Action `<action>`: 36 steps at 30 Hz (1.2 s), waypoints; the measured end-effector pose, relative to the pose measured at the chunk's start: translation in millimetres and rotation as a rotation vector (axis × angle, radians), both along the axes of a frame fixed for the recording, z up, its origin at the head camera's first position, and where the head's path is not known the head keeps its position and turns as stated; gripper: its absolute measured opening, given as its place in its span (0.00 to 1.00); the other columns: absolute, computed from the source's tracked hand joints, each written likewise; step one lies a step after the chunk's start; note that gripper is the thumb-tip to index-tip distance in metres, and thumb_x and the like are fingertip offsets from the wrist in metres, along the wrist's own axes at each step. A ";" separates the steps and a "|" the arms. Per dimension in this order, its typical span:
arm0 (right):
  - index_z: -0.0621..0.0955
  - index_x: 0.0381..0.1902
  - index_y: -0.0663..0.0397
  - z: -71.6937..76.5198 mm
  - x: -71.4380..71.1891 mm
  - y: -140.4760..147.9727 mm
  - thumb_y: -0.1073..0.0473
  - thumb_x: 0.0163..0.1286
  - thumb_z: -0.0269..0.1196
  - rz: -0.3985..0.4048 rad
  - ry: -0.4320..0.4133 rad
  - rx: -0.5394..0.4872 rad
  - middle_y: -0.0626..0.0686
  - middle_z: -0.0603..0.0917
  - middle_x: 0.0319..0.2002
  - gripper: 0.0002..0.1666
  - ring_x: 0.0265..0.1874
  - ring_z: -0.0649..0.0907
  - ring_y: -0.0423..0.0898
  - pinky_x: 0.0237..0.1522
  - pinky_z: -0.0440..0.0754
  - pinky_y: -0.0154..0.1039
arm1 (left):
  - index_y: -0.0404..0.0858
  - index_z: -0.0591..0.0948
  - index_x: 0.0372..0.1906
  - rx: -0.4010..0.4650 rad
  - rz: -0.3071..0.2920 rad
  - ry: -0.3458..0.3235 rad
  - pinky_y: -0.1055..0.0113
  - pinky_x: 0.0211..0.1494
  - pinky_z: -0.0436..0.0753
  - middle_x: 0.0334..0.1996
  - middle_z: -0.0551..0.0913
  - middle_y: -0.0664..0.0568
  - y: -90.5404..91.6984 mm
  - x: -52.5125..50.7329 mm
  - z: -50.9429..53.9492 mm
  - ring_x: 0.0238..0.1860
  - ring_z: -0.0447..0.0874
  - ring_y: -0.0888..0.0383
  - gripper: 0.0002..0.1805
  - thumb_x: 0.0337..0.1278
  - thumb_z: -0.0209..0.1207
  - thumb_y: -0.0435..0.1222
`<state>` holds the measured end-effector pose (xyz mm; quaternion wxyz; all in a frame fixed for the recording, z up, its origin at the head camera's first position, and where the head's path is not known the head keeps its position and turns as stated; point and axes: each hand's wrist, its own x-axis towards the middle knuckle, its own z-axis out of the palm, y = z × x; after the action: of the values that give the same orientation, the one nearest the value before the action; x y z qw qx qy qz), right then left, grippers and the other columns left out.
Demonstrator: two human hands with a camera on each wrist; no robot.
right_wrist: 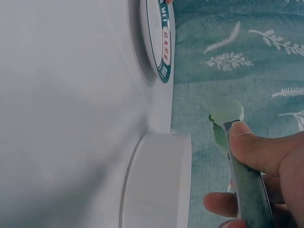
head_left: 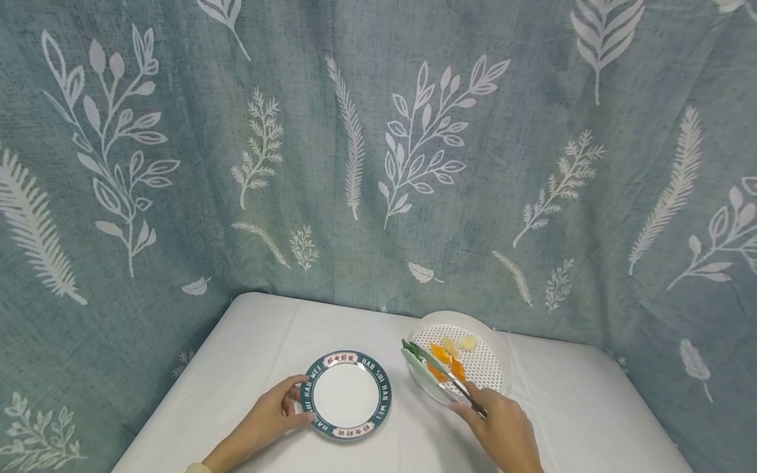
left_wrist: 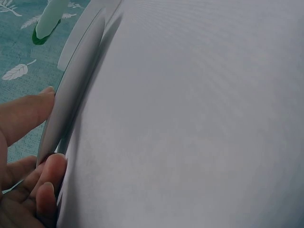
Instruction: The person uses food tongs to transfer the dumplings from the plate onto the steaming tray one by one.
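At the left of the plate (head_left: 345,395), a round white dish with a dark green patterned rim, my left hand (head_left: 275,408) pinches the edge. The left wrist view shows the thumb (left_wrist: 28,114) on the rim's upper side and fingertips (left_wrist: 54,168) under it. My right hand (head_left: 503,424) holds metal tongs (head_left: 458,384) with green tips, thumb pressed on one arm. The tongs' tips hang over the left side of the white basket (head_left: 503,358). Whether anything sits between the tips, I cannot tell. Orange pieces (head_left: 439,353) and pale yellow pieces (head_left: 468,343) lie in the basket.
Both dishes stand on a white-covered table (head_left: 260,348), the basket near its back edge and to the right of the plate. A blue-green curtain (head_left: 367,164) with white leaf prints hangs behind the table and along its sides.
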<state>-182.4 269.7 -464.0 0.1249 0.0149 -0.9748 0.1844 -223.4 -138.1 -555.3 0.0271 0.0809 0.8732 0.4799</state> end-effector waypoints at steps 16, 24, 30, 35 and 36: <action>0.84 0.60 0.60 -0.7 2.1 47.7 0.34 0.63 0.71 -0.095 -0.057 -0.013 0.45 0.78 0.22 0.40 0.22 0.71 0.44 0.23 0.71 0.43 | 0.39 0.74 0.69 0.001 -0.001 -0.003 0.68 0.31 0.77 0.40 0.80 0.56 0.0 -0.5 1.4 0.30 0.75 0.59 0.45 0.45 0.78 0.49; 0.84 0.59 0.64 -6.4 -2.3 72.7 0.32 0.62 0.70 -0.152 -0.122 0.002 0.46 0.72 0.19 0.43 0.20 0.70 0.45 0.22 0.69 0.42 | 0.38 0.74 0.69 0.013 -0.006 0.010 0.69 0.31 0.76 0.40 0.79 0.55 -1.6 -0.4 1.3 0.30 0.74 0.59 0.45 0.45 0.79 0.48; 0.83 0.60 0.63 -8.7 -7.5 87.0 0.22 0.59 0.64 -0.169 -0.133 0.040 0.46 0.72 0.20 0.53 0.21 0.71 0.46 0.22 0.68 0.42 | 0.38 0.74 0.69 0.009 -0.003 0.002 0.69 0.30 0.76 0.40 0.79 0.56 -1.1 -2.2 -1.1 0.30 0.74 0.60 0.45 0.46 0.78 0.49; 0.82 0.61 0.65 -9.0 -11.7 95.4 0.18 0.58 0.61 -0.181 -0.139 0.039 0.46 0.72 0.20 0.57 0.21 0.70 0.46 0.22 0.67 0.42 | 0.39 0.74 0.69 0.010 -0.003 -0.003 0.68 0.30 0.76 0.40 0.79 0.56 -0.5 -2.4 -0.8 0.30 0.74 0.59 0.45 0.45 0.79 0.49; 0.82 0.61 0.65 -9.2 -12.5 96.6 0.18 0.58 0.61 -0.183 -0.140 0.040 0.47 0.72 0.19 0.57 0.21 0.70 0.46 0.22 0.67 0.42 | 0.39 0.75 0.69 0.009 -0.002 -0.002 0.68 0.30 0.76 0.40 0.79 0.56 -0.3 -2.6 -0.5 0.30 0.74 0.59 0.45 0.45 0.79 0.49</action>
<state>-194.9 366.4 -473.2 0.0722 -0.0844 -0.9819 0.1535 -226.0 -138.5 -555.9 0.0282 0.0815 0.8708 0.4839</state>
